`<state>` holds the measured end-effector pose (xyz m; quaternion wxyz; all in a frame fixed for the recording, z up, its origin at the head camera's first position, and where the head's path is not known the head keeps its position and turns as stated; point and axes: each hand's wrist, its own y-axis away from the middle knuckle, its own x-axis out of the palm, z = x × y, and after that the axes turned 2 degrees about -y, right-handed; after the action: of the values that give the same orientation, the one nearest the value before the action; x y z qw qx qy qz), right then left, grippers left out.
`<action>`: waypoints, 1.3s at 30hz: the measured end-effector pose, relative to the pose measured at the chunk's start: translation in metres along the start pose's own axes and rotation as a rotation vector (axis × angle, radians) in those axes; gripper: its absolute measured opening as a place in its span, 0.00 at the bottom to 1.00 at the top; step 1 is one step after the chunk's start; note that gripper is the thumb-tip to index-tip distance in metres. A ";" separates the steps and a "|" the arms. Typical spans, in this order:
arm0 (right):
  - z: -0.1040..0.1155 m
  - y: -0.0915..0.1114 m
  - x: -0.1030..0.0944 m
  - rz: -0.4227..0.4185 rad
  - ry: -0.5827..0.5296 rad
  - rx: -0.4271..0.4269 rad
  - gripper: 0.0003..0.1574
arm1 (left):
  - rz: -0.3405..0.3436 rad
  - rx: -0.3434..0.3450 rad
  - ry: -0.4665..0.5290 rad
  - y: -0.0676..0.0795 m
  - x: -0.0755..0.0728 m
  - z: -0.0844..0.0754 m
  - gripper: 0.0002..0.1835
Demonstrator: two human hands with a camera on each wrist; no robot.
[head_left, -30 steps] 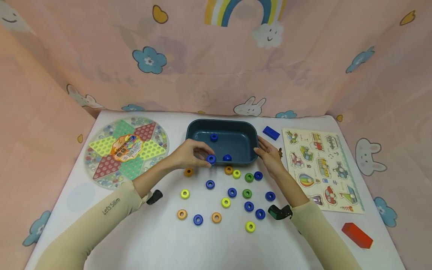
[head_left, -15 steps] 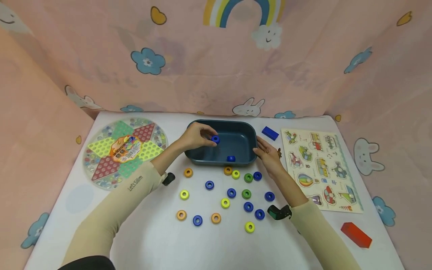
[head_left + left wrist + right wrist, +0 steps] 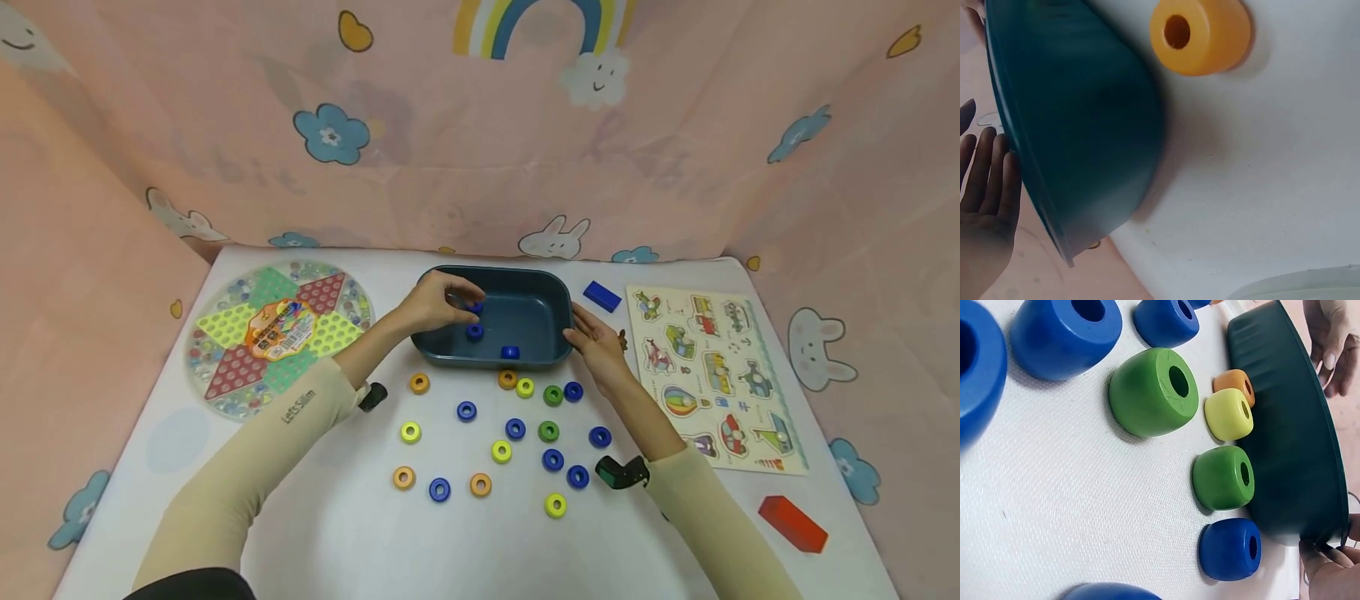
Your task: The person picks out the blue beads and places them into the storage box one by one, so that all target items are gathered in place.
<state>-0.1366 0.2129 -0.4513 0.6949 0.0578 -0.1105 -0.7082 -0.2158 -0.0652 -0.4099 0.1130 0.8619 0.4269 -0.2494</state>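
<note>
Over the tray (image 3: 532, 315) is the left hand (image 3: 437, 302), its sleeve (image 3: 288, 437) lettered "Let's…".

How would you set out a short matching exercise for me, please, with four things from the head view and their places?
1. red block
2. right hand
3. round game board
4. blue block

A. left of the tray
B. between the tray and the picture board, toward the back
C. nearer the camera than the picture board
D. gripping the tray's right end

Pairs: 1-C, 2-D, 3-A, 4-B
</note>
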 end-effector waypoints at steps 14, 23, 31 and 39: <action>0.001 -0.001 0.000 0.006 0.025 0.005 0.34 | 0.053 0.083 0.056 0.064 0.012 -0.009 0.14; 0.001 -0.001 -0.001 0.000 0.039 0.005 0.34 | 0.130 0.026 0.118 0.114 0.036 -0.007 0.14; 0.001 -0.001 0.000 -0.003 0.035 0.011 0.34 | 0.171 -0.026 0.127 0.151 0.065 0.001 0.15; 0.000 -0.002 0.000 -0.012 0.036 0.020 0.34 | 0.224 0.061 0.040 0.174 0.083 0.013 0.17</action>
<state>-0.1387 0.2130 -0.4519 0.6918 0.0783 -0.1047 -0.7101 -0.0399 -0.1198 -0.4682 0.1055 0.9120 0.3221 -0.2310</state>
